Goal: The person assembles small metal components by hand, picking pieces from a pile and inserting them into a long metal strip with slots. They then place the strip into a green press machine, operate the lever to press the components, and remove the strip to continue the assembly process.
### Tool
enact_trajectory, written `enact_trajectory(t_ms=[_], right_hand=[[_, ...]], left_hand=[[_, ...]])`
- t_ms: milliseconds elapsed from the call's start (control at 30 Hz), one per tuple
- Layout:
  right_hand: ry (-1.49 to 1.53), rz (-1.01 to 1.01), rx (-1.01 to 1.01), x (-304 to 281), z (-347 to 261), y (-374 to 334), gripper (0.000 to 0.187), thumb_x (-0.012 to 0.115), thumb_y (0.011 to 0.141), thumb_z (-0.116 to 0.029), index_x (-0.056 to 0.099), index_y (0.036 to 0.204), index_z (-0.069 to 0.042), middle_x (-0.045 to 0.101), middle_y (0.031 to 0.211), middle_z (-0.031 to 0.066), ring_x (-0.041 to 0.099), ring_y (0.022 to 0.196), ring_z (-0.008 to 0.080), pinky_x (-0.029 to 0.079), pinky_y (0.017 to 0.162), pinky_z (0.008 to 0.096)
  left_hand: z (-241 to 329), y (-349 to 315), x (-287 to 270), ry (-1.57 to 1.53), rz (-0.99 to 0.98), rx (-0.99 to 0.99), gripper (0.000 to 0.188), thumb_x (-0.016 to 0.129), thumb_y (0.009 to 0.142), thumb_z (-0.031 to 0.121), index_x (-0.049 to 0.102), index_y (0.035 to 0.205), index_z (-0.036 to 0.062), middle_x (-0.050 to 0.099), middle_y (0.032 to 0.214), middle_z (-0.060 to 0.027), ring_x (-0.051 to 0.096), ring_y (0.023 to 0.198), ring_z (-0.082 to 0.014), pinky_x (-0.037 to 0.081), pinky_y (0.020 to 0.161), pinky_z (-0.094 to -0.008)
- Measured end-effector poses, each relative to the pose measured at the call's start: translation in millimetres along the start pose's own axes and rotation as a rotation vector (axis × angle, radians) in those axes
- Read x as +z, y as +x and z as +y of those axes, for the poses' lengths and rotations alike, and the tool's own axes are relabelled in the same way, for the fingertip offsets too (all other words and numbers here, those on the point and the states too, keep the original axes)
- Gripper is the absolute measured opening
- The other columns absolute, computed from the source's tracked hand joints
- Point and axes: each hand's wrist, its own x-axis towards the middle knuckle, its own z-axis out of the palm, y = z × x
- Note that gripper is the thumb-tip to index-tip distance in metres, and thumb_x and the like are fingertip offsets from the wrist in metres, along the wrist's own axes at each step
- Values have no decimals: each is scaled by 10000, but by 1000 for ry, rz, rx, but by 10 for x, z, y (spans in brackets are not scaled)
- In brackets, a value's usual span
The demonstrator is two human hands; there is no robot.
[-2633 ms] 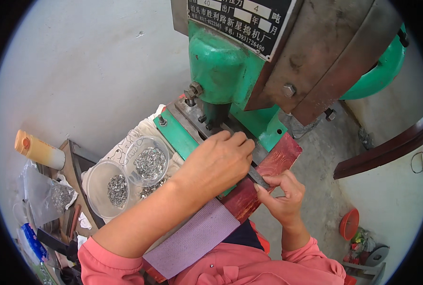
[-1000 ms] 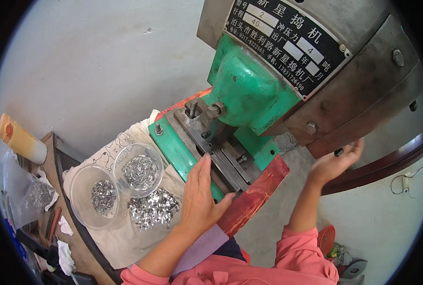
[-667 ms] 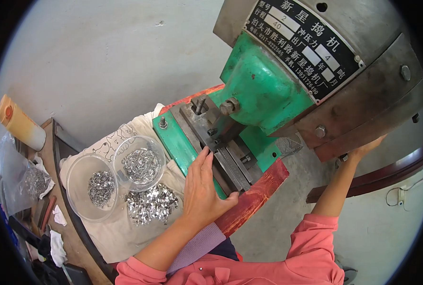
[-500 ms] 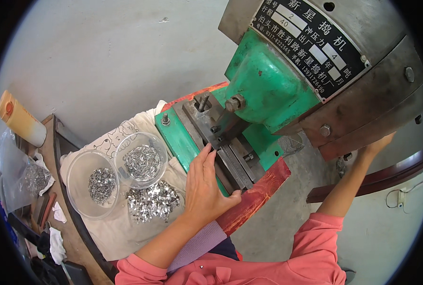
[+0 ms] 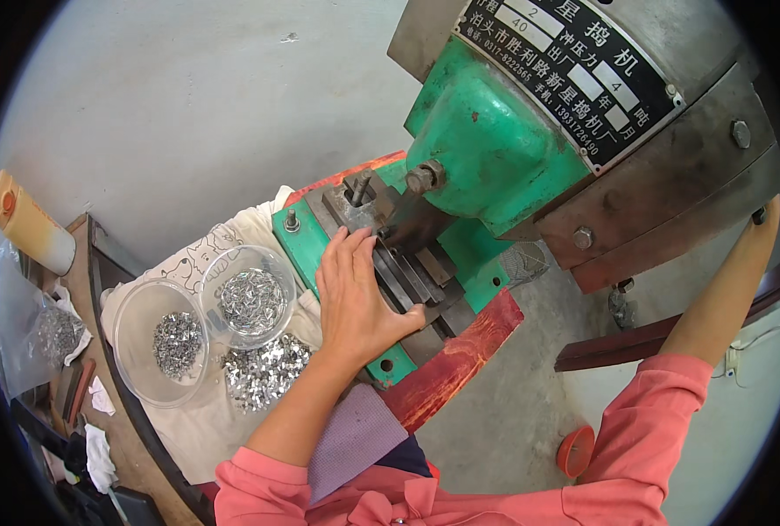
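In front of me stands a green bench press (image 5: pixel 495 145) with a steel ram above a slotted metal die (image 5: pixel 407 276). My left hand (image 5: pixel 355 302) lies over the near left side of the die, fingers stretched along its edge and thumb spread toward its near end. Nothing shows clearly in that hand. My right arm reaches out to the far right, where my right hand (image 5: pixel 771 210) is beside a dark knob or lever end (image 5: pixel 761 216). Its fingers are mostly hidden at the dark picture rim, so any grip cannot be made out.
Left of the press, a clear tub (image 5: pixel 251 331) of shiny metal pieces, another clear tub (image 5: pixel 136 386) of small pieces and a loose pile (image 5: pixel 267 373) lie on cloth. A red-painted board edge (image 5: pixel 460 359) borders the press. An orange-red bowl (image 5: pixel 575 451) stands on the floor.
My right hand has moved up and outward to the right rim. My left hand has shifted slightly up and left over the die. The view has tilted a little, and the orange-red bowl now shows.
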Motion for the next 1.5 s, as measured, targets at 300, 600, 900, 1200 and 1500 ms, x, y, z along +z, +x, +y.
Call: enact_trajectory(t_ms=[300,600,900,1200,1500], right_hand=[[15,-16,-25,-22,0,44,425,657,937,-242,588,1226,62,670,1111,165,637,966,257,522,868,381],[-4,-4,-55,-7,109,-22,399,618,975,-232,573,1256,48,664,1133,143,641,974,235,521,872,366],[-177,282,-43,157,499,-544,371,579,1020,-227,558,1289,27,658,1150,105,647,977,199,524,862,343],[171,836,222,1308,410,-1644,352,542,1065,-211,526,1340,7,654,1157,85,653,973,168,531,830,300],[-41,513,121,710,750,-1417,406,576,1026,-199,525,1359,27,661,1191,111,639,1009,194,507,902,324]], left_hand=[[-53,65,6,18,11,-24,959,884,525,257,447,1337,-7,477,1407,-166,388,1384,-421,318,1139,-526],[-69,73,3,-10,-23,-51,960,869,567,281,449,1377,-16,453,1417,-161,335,1422,-403,307,1155,-512],[-83,69,24,3,12,-31,945,873,561,268,454,1360,-10,467,1405,-149,369,1398,-401,332,1141,-507],[-83,42,40,22,33,-14,959,887,548,254,446,1361,2,484,1398,-152,407,1375,-406,345,1133,-509],[-82,41,36,28,12,-36,972,878,561,245,427,1390,12,467,1416,-146,388,1392,-400,336,1141,-511]])
